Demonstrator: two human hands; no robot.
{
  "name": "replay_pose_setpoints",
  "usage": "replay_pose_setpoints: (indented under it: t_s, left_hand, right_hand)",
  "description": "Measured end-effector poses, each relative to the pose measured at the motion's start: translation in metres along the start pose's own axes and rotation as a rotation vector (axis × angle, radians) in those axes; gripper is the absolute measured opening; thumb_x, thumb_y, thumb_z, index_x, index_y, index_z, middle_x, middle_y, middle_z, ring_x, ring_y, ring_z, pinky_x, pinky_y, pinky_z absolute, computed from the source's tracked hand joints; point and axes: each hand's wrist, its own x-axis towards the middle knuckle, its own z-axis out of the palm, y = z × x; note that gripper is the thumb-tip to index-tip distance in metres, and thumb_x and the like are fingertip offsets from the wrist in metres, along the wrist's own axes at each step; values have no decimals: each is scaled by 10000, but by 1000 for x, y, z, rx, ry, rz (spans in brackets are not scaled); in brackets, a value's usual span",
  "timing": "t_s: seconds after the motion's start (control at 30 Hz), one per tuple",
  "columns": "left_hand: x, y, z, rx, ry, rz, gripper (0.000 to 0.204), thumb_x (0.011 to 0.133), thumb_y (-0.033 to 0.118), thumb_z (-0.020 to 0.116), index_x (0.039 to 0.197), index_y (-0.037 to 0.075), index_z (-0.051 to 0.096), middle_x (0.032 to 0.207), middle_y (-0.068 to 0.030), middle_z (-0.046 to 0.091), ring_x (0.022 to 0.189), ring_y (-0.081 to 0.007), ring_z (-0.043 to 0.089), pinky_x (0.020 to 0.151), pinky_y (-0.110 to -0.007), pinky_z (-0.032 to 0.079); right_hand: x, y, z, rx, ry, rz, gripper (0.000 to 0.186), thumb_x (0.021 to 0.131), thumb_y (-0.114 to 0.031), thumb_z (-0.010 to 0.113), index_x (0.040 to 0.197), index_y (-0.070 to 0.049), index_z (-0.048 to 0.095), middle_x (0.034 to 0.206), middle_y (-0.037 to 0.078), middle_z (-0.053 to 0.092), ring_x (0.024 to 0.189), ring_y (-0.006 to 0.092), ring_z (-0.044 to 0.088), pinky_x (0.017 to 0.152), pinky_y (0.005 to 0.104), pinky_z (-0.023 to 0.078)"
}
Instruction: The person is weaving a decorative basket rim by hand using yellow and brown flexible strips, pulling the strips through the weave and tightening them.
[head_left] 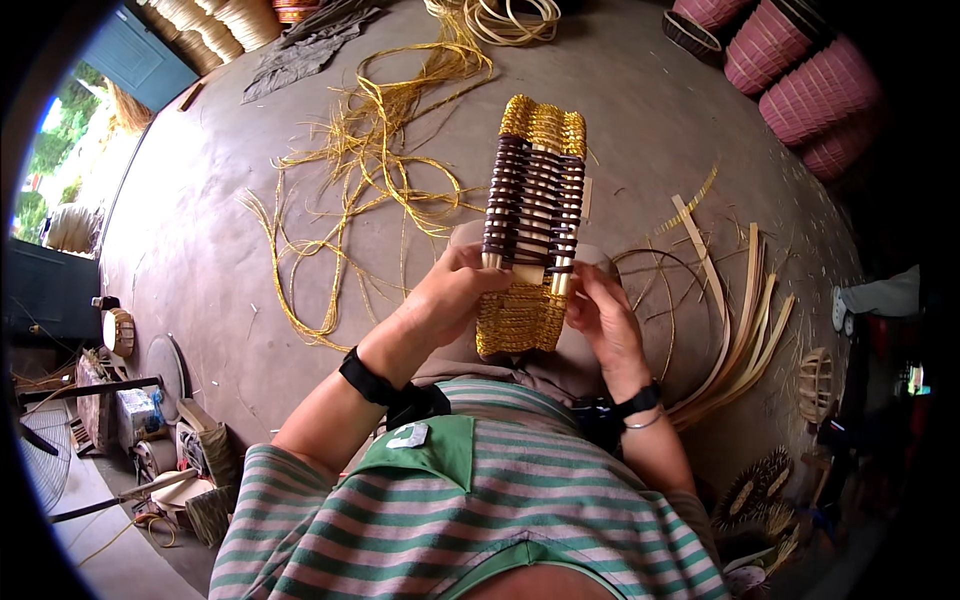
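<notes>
In front of my lap is a narrow woven panel (535, 210), its far end raised. Gold cord covers both of its ends, and dark brown strands cross pale rods in the middle. My left hand (452, 292) is closed on the panel's left edge, thumb on top, just above the lower gold band. At the right edge, my right hand (606, 312) pinches by the lowest dark strands, fingertips against the panel. Whether it also holds a loose strand end I cannot make out. The undersides of both hands' grips are hidden.
Loose gold cord (375, 150) lies tangled on the floor ahead and to the left. Pale flat strips (745, 320) fan out at my right. Pink baskets (815, 90) are stacked at the far right. A fan (45, 455) and assorted items are at the left.
</notes>
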Motion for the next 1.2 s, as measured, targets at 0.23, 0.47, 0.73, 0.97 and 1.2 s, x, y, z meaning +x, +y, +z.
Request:
replay_pose_setpoints:
  t_s: [0.23, 0.47, 0.73, 0.97, 1.2]
  left_hand:
    - [-3, -7, 6, -84, 24, 29, 269, 844, -29, 506, 1109, -37, 548, 1057, -111, 625, 955, -191, 617, 854, -335, 503]
    - [-2, -12, -6, -35, 32, 5, 272, 854, 32, 547, 1122, -12, 565, 1062, -88, 637, 971, -184, 620, 894, -327, 484]
    - [4, -21, -12, -235, -131, -22, 291, 860, 70, 565, 1137, -17, 556, 1106, -109, 625, 998, -194, 612, 909, -338, 479]
    - [8, -35, -15, -347, -142, -19, 385, 835, 127, 594, 1182, -27, 526, 1134, -136, 612, 1030, -230, 601, 947, -371, 459]
    - [13, -43, -18, -404, -135, -18, 428, 809, 163, 578, 1178, -46, 520, 1154, -173, 598, 1036, -273, 597, 956, -404, 453]
  right_hand:
    - [9, -2, 5, 269, -128, -25, 178, 932, -232, 562, 958, -59, 595, 770, 13, 575, 612, 97, 517, 520, 222, 400]
    - [8, 16, -22, 223, 18, -18, 213, 924, -208, 570, 934, -3, 624, 803, 73, 650, 706, 141, 628, 622, 238, 525]
    - [26, 37, 3, 413, 41, 66, 204, 948, -155, 501, 1048, 2, 582, 952, 87, 654, 805, 156, 657, 718, 256, 562]
    - [25, 40, -7, 416, -52, 226, 258, 952, -169, 480, 1119, 14, 551, 1017, 104, 638, 872, 179, 645, 743, 295, 551]
    - [11, 38, -16, 353, -136, 142, 293, 910, -202, 573, 1131, -10, 568, 1053, 79, 631, 932, 172, 620, 815, 303, 522]
